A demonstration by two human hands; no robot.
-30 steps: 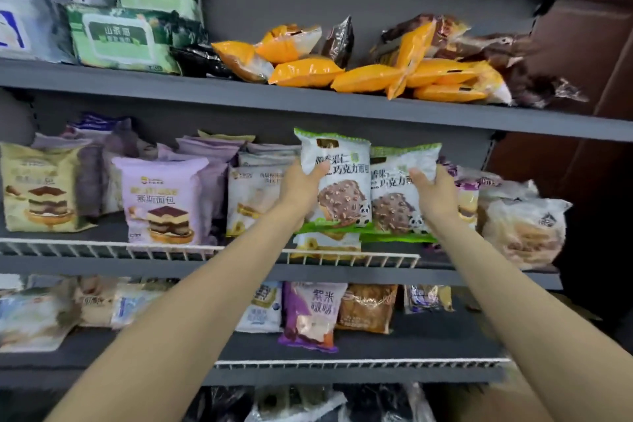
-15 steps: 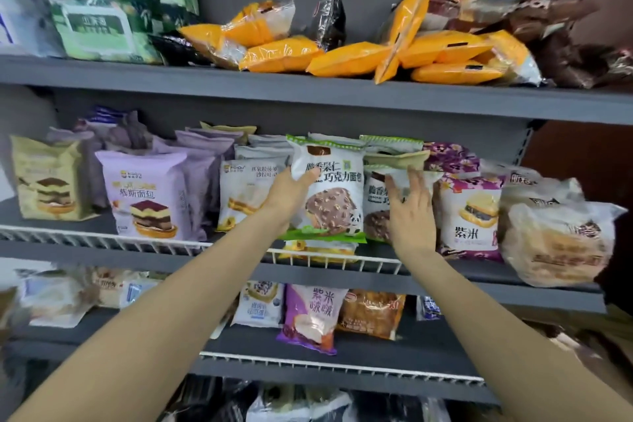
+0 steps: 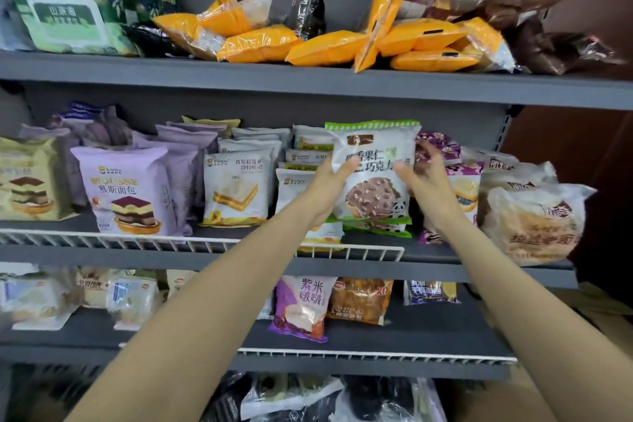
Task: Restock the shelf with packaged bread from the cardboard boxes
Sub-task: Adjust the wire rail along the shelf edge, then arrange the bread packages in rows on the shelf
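Shelf (image 3: 308, 260): both hands apparently hold green-edged bread pack (image 3: 373, 178).

On the middle shelf (image 3: 445, 265), the chocolate bread pack (image 3: 375, 175) stands upright between the left hand (image 3: 325, 187) and right hand (image 3: 428, 181), with the sandwich packs (image 3: 236, 187) to its left, the rice bread packs (image 3: 462, 181) to its right, behind the wire rail (image 3: 205, 243).

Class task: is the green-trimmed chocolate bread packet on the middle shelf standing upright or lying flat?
Upright: the chocolate bread packet faces forward, green edges top and bottom.
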